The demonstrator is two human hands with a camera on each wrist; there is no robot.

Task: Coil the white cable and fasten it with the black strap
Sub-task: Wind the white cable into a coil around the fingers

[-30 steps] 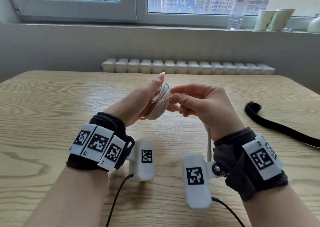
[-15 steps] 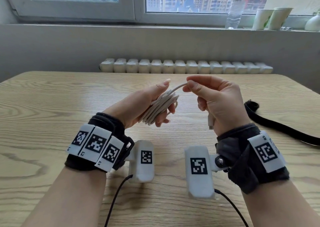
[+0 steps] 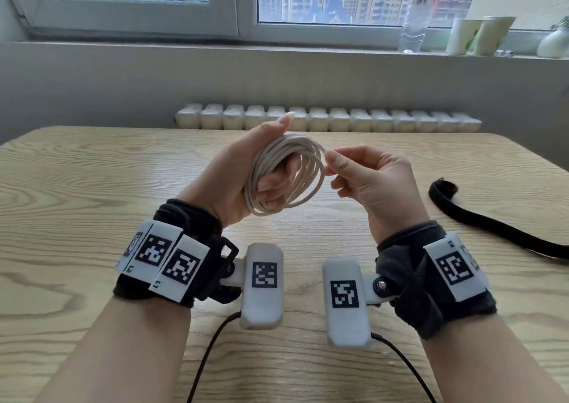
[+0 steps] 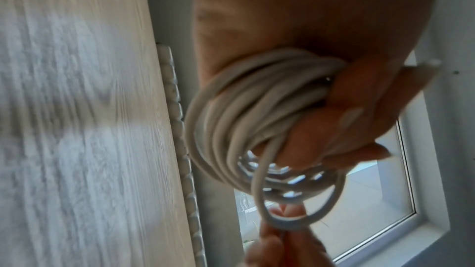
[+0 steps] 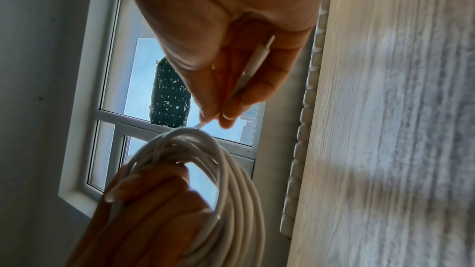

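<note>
Nearest you, bare wood-grain counter (image 3: 77, 187) spreads to the left of both wrists. Above it your left hand (image 3: 243, 174) holds the coiled white cable (image 3: 286, 174), fingers (image 3: 271, 184) curled through the loops. Just beside it your right hand (image 3: 372, 180) pinches the cable's loose end between thumb and fingertips, the plug lying in the palm. The black strap (image 3: 480, 217) lies flat on the counter to your right, well apart from both hands, running to the right edge. Beyond the far edge stand a white radiator (image 3: 326, 117), the grey wall, then the windowsill with a bottle (image 3: 414, 17) and two paper cups (image 3: 478, 34).
</note>
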